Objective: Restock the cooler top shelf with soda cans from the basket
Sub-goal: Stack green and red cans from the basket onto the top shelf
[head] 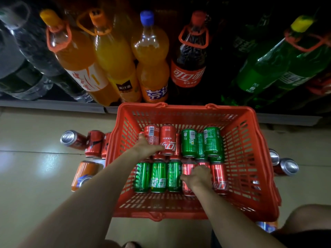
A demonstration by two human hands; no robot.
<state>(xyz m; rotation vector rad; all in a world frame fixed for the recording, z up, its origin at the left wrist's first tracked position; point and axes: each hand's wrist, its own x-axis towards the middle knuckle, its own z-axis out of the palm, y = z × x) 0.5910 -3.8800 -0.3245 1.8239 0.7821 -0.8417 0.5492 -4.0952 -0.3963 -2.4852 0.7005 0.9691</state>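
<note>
A red plastic basket stands on the floor in front of the cooler, holding red and green soda cans lying on their sides. My left hand reaches into the far left of the basket, fingers wrapped around a red can. My right hand is in the near row, closed over another red can, between the green cans and a further red can. More green cans lie at the far right of the basket. The cooler's top shelf is out of view.
The cooler's bottom shelf holds large orange, cola and green soda bottles just beyond the basket. Loose cans lie on the tiled floor: red ones and an orange one left of the basket, others to the right. My knee is at lower right.
</note>
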